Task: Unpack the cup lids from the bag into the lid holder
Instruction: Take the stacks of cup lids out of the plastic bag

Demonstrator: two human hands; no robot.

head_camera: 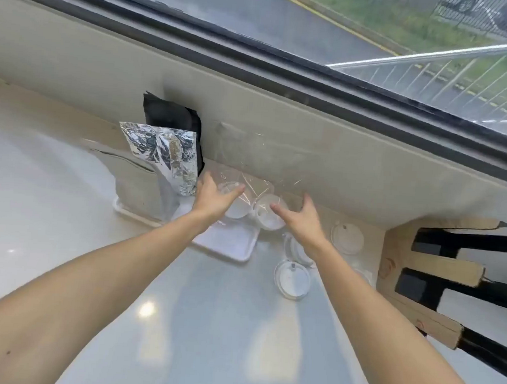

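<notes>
A clear plastic bag (249,164) stands against the beige wall at the back of the counter, with two white stacks of cup lids (270,218) in its bottom. My left hand (212,199) is at the bag's left side, fingers spread and resting against the film. My right hand (302,220) is at its right side, thumb and fingers apart around the right stack; neither hand has closed. Three loose lids lie on the counter: one (292,281) near me, one (297,250) partly under my right wrist, one (347,235) by the wall. The wooden lid holder (433,266) stands at the right.
A white tray (227,245) lies under my left wrist. A crumpled foil pouch (165,152) and a black pouch (167,115) lean on the wall to the left, with a grey pouch (138,189) in front of them. A window runs above the wall.
</notes>
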